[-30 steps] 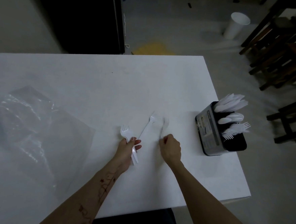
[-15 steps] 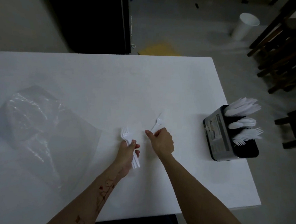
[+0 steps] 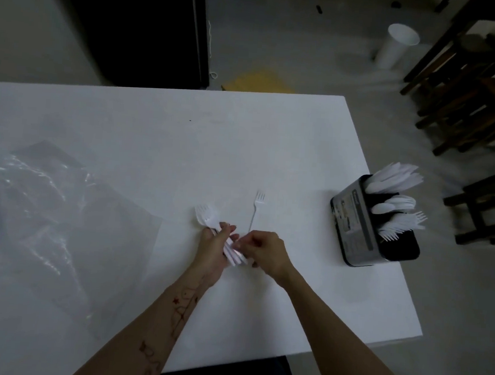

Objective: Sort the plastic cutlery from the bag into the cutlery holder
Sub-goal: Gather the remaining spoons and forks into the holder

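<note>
since half a second before, the right hand [image 3: 266, 251] had carried its fork across to the left hand [image 3: 213, 243]; the two hands, apart a moment earlier, now met at the handle ends. left grip was clamped round a small bundle of forks [image 3: 209, 218], tines fanned out beyond the knuckles, handles sticking out toward the person. right grip: fingers curled, pinching at the bundle's handle ends, apparently feeding in the fork just lifted; whether it held one fork alone could not be told through the blur. judgement: forks were being gathered into one handful before a single trip to the holder, so sorting was near its end.

one loose fork [image 3: 256, 208] lay flat on the table [image 3: 156, 140] just beyond the hands, tines away from the person; likely the next pickup.

materials: cutlery thin, white, rigid-looking plastic, slim ribbed handles. table matte white, flat, square-edged. the bag [image 3: 48, 208] lay to the left, clear film, creased and glossy, looking flat and emptied.

further right, near the table's edge, stood the cutlery holder [image 3: 355, 224]: dark, boxy, a printed label on its side. its compartments held knives [image 3: 393, 177] at the far end, spoons [image 3: 394, 204] in the middle, forks nearest.

on the floor beyond: a white paper cup [image 3: 396, 47] and dark wooden chairs [image 3: 476, 86].
</note>
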The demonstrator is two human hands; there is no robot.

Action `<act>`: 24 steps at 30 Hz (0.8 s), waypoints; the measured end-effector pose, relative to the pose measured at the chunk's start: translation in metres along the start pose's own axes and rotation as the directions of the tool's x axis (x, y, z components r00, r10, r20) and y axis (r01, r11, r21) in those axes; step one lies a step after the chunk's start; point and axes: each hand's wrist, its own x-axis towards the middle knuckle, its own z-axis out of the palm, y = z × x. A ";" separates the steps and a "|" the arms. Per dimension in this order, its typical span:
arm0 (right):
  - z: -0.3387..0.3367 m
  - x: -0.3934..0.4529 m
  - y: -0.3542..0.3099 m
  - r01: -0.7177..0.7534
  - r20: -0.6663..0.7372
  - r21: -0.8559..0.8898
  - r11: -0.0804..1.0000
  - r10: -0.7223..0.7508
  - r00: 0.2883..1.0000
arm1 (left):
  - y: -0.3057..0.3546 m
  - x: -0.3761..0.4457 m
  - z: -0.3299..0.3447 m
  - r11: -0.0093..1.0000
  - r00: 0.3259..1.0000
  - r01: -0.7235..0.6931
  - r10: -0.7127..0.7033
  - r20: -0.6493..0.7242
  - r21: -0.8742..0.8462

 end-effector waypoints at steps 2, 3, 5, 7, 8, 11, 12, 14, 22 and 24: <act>0.004 0.010 0.001 -0.051 -0.199 0.003 0.999 0.051 0.979 | -0.002 0.003 -0.001 0.998 0.998 -0.032 0.035 -0.059 0.060; 0.006 0.017 0.002 -0.094 -0.317 -0.024 0.995 0.082 0.945 | -0.003 0.005 -0.004 0.998 0.995 -0.028 0.033 -0.091 0.058; 0.008 0.031 0.000 -0.208 -0.449 -0.107 0.972 0.139 0.882 | -0.006 0.007 -0.009 0.998 0.994 0.006 0.001 -0.113 0.063; 0.010 0.040 -0.002 -0.268 -0.444 -0.197 0.943 0.158 0.882 | -0.009 0.007 -0.015 0.994 0.994 0.037 -0.027 -0.103 0.104; 0.011 0.044 -0.003 -0.281 -0.426 -0.230 0.932 0.163 0.890 | -0.010 0.006 -0.018 0.992 0.995 0.038 -0.026 -0.098 0.121; 0.008 0.038 -0.004 -0.235 -0.377 -0.107 0.966 0.179 0.909 | -0.008 0.002 -0.025 0.991 0.998 0.031 -0.023 -0.061 0.131; 0.006 0.031 -0.005 -0.170 -0.328 0.045 0.984 0.175 0.928 | -0.007 0.002 -0.026 0.992 0.999 0.031 -0.026 -0.042 0.121; -0.004 0.012 -0.007 -0.076 -0.197 0.312 0.947 0.142 0.970 | -0.003 -0.001 -0.022 0.996 1.000 0.031 -0.031 -0.001 0.083; -0.047 -0.037 -0.006 -0.024 -0.119 0.266 0.964 0.057 0.991 | 0.005 -0.023 0.036 0.989 0.938 0.135 -0.108 0.329 -0.061; -0.063 -0.046 -0.009 0.048 -0.157 0.167 0.985 -0.022 0.987 | 0.007 -0.024 0.054 0.979 0.921 0.185 -0.143 0.362 -0.084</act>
